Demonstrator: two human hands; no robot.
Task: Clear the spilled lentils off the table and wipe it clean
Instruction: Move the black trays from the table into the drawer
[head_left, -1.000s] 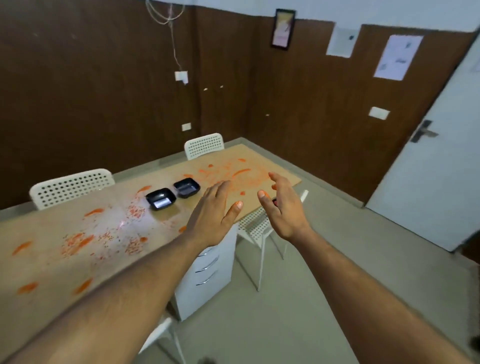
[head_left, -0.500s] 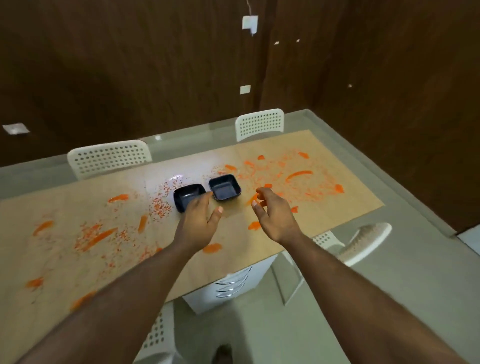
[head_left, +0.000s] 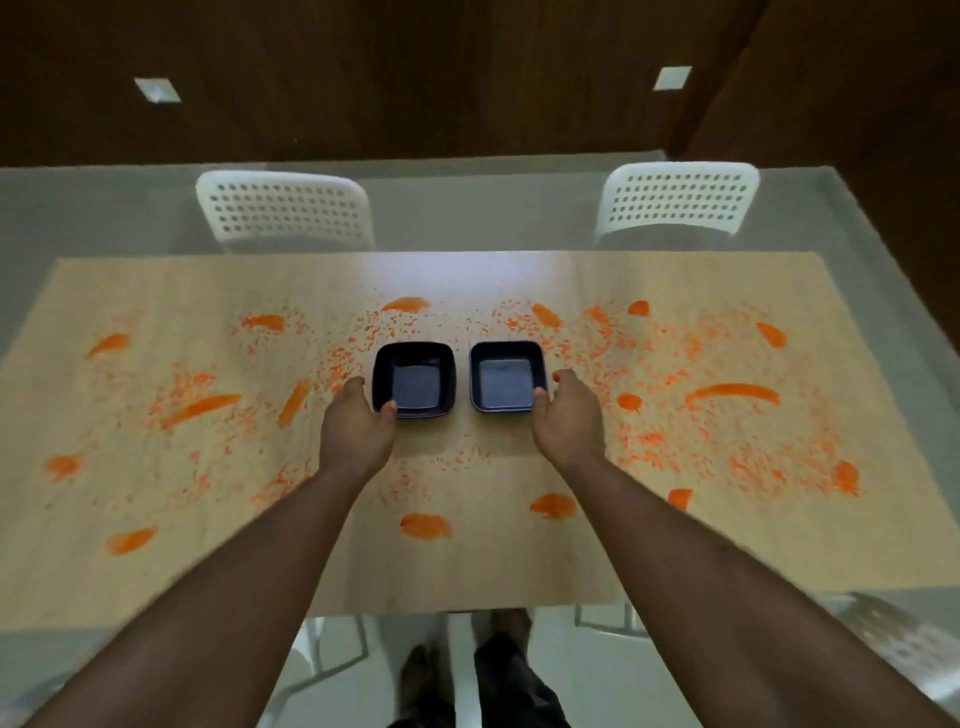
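Reaching over the bench (head_left: 467, 561), both hands have come down onto the two black trays at its middle — half a second ago they hovered short of them. Lentils (head_left: 197, 410) lie scattered and smeared left of the trays. The left hand (head_left: 358, 431) takes the left tray (head_left: 415, 382) at its near left corner, grip clamped with thumb on the rim. The right hand (head_left: 566, 415) clamps the right tray (head_left: 506, 376) at its near right corner. More lentils spread right of the trays — none gathered yet, so clearing is, I judge, only beginning.
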